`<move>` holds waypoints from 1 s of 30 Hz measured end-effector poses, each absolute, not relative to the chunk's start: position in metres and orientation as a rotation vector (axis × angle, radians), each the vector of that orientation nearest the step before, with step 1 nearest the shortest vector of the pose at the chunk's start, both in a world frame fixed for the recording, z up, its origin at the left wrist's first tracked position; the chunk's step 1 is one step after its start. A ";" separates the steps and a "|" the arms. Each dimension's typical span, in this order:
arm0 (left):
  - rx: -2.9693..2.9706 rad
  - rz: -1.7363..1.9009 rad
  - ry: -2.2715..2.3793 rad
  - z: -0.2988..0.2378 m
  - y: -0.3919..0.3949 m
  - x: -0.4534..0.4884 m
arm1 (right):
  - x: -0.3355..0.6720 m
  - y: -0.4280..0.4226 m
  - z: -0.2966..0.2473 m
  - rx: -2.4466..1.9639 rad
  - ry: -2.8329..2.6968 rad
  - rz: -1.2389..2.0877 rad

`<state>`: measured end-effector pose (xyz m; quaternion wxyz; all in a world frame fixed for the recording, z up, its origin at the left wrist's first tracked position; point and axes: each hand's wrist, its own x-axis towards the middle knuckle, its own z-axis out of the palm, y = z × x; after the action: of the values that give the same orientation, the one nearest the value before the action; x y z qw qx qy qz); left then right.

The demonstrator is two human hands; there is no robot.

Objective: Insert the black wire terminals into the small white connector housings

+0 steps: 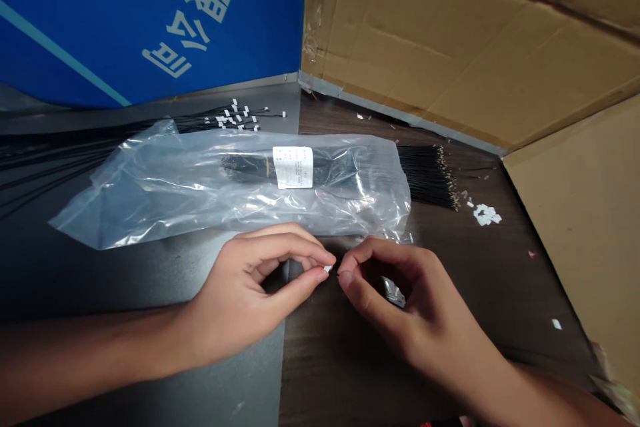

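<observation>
**Head view: two hands meet tip to tip in front of a bag**

The left hand (pixel 260 293) pinches a tiny white connector (pixel 327 269) between thumb and forefinger, just above the worktop (pixel 350 360) near its front middle. The right hand (pixel 415 307) has thumb and forefinger pressed together, tips just beside the connector. A dark speck shows at those tips, too small to tell what it is.

A clear bag (pixel 165 193) lies just behind the hands, close to the knuckles, with a white label (pixel 293 167) and dark wires inside. A loose wire bundle (pixel 425 177) sticks out past its right end, and a small connector pile (pixel 486 215) lies near that. More wires with white ends (pixel 235 117) fan out at the back left.

Cardboard (pixel 450 33) walls the back right, and another cardboard sheet (pixel 590 227) leans in along the right edge. A blue board (pixel 150 13) closes the back left. Bare worktop shows in front of and between the forearms.

The surface is dark wood, with a grey mat (pixel 100 280) over its left half. White scraps dot the right side.
</observation>
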<state>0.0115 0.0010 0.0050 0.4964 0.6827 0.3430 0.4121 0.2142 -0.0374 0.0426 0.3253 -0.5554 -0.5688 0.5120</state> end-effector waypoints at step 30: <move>1.537 1.004 0.972 0.000 -0.001 0.011 | 0.218 -0.041 0.040 -1.574 -1.655 1.058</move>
<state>0.0109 -0.0005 -0.0003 0.5071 0.6376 0.4034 0.4166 0.2177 -0.0406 0.0401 0.3073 -0.5952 -0.6256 0.3999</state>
